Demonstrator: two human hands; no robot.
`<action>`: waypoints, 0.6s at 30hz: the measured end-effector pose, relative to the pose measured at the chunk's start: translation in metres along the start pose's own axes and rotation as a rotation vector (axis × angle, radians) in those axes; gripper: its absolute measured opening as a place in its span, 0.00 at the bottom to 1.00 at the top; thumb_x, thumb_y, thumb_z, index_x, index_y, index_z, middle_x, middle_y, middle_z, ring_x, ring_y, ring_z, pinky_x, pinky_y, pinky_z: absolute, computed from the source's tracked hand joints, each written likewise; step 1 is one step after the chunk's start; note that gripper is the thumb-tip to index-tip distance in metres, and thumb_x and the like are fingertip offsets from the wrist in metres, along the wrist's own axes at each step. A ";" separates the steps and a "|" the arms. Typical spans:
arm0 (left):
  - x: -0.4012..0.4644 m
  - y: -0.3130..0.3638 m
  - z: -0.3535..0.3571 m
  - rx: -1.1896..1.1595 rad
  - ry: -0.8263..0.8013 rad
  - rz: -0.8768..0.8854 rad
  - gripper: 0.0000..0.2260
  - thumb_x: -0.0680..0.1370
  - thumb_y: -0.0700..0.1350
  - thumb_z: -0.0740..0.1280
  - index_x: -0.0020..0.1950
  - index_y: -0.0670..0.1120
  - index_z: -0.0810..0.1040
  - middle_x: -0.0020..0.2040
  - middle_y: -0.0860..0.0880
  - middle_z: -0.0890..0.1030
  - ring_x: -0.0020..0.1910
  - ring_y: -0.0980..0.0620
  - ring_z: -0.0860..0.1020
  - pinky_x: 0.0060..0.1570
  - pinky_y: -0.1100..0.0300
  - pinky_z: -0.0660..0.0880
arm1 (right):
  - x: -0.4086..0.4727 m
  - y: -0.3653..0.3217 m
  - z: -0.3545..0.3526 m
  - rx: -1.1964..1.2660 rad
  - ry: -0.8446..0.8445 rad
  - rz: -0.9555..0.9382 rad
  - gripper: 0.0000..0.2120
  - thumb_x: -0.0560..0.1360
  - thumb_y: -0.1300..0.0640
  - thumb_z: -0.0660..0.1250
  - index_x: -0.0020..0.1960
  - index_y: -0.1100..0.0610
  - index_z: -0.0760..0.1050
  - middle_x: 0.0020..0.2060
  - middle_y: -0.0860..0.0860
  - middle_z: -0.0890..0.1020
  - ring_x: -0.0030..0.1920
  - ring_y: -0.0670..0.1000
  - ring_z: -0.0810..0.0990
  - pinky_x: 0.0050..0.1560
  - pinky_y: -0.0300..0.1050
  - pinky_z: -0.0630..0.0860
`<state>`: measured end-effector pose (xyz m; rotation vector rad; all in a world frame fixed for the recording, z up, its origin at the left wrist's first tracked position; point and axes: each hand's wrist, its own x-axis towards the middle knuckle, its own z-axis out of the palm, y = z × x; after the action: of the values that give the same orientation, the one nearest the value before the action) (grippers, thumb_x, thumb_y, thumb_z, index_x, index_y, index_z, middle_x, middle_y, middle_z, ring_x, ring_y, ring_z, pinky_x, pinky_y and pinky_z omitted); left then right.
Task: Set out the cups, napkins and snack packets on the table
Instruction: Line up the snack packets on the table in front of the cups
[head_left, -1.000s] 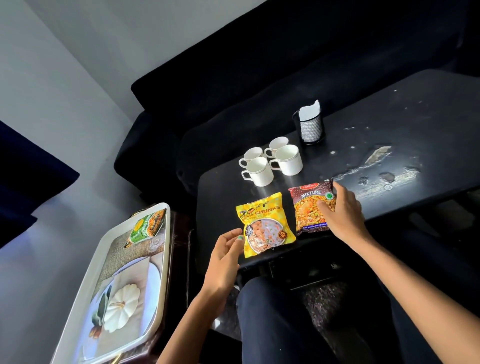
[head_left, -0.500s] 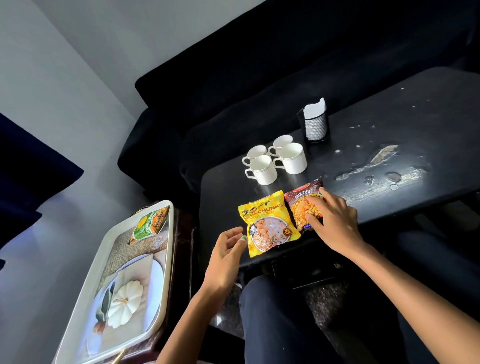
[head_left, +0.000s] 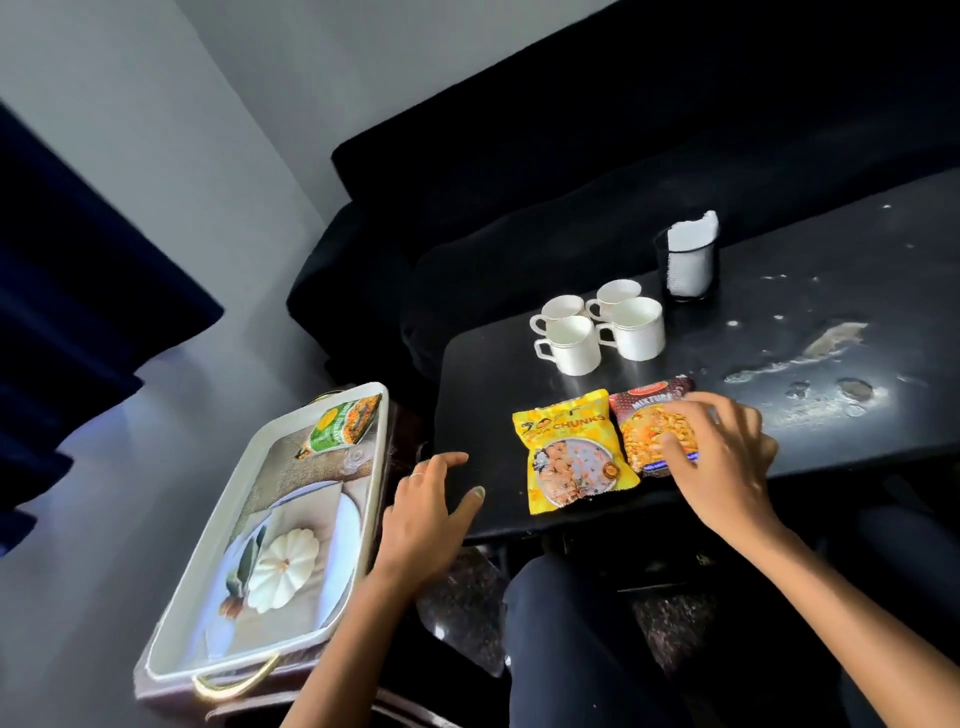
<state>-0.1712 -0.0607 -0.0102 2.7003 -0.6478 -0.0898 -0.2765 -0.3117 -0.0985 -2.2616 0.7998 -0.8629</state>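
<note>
While a person sits at a black table (head_left: 519, 364) and looks down, both bare hands reach over its near edge. Their right hand (head_left: 727, 462) lies on a dark red snack packet (head_left: 649, 415) marked "MIXTURE", fingers spread and lightly bent on its surface. Just beside it, to the left, a yellow snack packet (head_left: 571, 452) lies flat, edge touching or slightly overlapping the red one. Their left hand (head_left: 426, 514) hovers at the table's left corner, fingers apart and relaxed, holding nothing. Farther back, four white cups (head_left: 602, 327) stand upright in a tight cluster. Behind them to the right, a dark mesh holder (head_left: 688, 265) holds white napkins (head_left: 693, 234). Left of the table, a white tray (head_left: 374, 441) with a pumpkin picture carries a green snack packet (head_left: 343, 423) at its far end.
</note>
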 end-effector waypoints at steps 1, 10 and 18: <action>0.000 -0.008 -0.004 0.079 0.019 -0.024 0.21 0.78 0.56 0.63 0.69 0.55 0.65 0.70 0.53 0.68 0.68 0.50 0.66 0.64 0.50 0.66 | -0.002 -0.005 0.000 0.018 0.024 -0.023 0.10 0.72 0.62 0.68 0.52 0.54 0.78 0.57 0.53 0.76 0.58 0.58 0.67 0.54 0.54 0.62; -0.008 -0.090 -0.014 0.287 0.016 -0.446 0.34 0.78 0.62 0.54 0.78 0.51 0.44 0.79 0.51 0.46 0.78 0.46 0.46 0.72 0.38 0.44 | -0.044 -0.080 0.024 0.191 -0.027 -0.419 0.13 0.70 0.55 0.56 0.40 0.54 0.81 0.42 0.49 0.81 0.48 0.51 0.72 0.45 0.45 0.62; -0.006 -0.094 -0.006 0.159 -0.050 -0.466 0.30 0.78 0.62 0.56 0.76 0.53 0.52 0.78 0.51 0.52 0.76 0.45 0.51 0.70 0.37 0.53 | -0.034 -0.184 0.079 0.164 -0.314 -0.715 0.09 0.72 0.59 0.64 0.51 0.51 0.79 0.53 0.45 0.78 0.57 0.49 0.72 0.51 0.46 0.65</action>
<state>-0.1358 0.0224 -0.0385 2.9579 -0.0256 -0.2322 -0.1807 -0.1445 -0.0333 -2.4594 -0.2409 -0.7928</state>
